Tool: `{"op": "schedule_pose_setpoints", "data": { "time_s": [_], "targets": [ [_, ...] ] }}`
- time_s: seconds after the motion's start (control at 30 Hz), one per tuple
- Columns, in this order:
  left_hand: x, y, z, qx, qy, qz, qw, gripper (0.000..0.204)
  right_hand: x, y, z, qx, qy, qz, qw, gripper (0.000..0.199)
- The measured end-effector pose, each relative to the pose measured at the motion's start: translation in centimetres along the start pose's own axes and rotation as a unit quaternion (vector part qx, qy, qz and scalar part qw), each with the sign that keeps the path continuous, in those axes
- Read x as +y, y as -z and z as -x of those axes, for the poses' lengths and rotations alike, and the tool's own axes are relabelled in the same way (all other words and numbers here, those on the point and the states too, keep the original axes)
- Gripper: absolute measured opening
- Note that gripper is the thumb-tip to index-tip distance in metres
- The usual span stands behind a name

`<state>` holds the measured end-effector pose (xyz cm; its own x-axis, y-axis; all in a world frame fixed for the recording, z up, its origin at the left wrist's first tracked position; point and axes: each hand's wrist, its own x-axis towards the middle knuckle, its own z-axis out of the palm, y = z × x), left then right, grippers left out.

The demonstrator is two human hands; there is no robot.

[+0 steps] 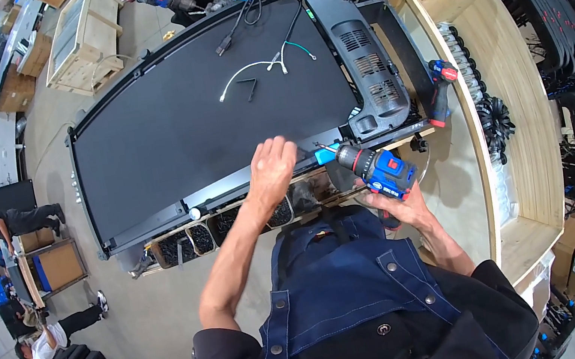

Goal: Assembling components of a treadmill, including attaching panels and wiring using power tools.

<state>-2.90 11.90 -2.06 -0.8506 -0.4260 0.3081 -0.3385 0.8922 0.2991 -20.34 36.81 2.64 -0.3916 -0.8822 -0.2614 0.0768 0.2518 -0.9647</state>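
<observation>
Currently I am logging the following from the head view.

Left hand (272,171): I am seeing it lying flat, fingers released and spread, palm down on the near edge of the treadmill deck (202,125). It is grasping nothing.

Right hand (400,208): its grip is clenching the handle of a blue cordless drill (375,168). The drill is sitting just right of the left hand, its bit pointing up-left toward the near rail of the deck, beside the grey motor cover (363,60).

Treadmill deck: a wide black belt is lying across the wooden counter (454,174). A white wire (243,74), a green wire (300,48) and a black cable (232,33) are resting loose on the belt near its far end.

Containers: a row of small open bins (195,240) is running along the counter's front edge, under the deck's near rail. They are holding dark small parts, too small for me to tell apart. A wooden tray-like bay (511,104) on the right is holding a line of black fittings along its left wall.

Second drill (440,89): blue and red, it is standing at the right of the motor cover, untouched.

Other person's hands (197,1) are working with a tool at the far end.
</observation>
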Motion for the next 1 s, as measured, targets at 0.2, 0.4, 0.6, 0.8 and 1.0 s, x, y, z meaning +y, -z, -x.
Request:
{"op": "schedule_pose_setpoints", "data": {
  "time_s": [0.2,0.4,0.6,0.8,1.0],
  "targets": [
    [-2.8,-0.9,-1.5,0.03,-0.112,0.038,0.993,0.018,-2.8,1.1,-3.1,-0.055,0.016,0.17,0.984,0.033],
    [-3.2,-1.3,-1.7,0.016,-0.088,0.081,0.993,0.016,-5.7,1.1,-6.6,-0.104,-0.051,0.303,0.946,0.039],
    [-4.0,-1.4,-1.8,-0.026,-0.029,0.136,0.99,0.019,-7.4,0.6,-9.3,-0.142,-0.044,0.367,0.918,0.026],
    [-4.1,-1.6,-1.8,-0.026,-0.021,0.145,0.989,0.016,-8.7,-0.1,-11.1,-0.209,-0.069,0.432,0.874,0.042],
    [-4.3,-1.7,-1.8,-0.039,-0.013,0.157,0.987,0.015,-9.9,-1.2,-12.0,-0.201,-0.048,0.404,0.891,0.027]
  ]
}}
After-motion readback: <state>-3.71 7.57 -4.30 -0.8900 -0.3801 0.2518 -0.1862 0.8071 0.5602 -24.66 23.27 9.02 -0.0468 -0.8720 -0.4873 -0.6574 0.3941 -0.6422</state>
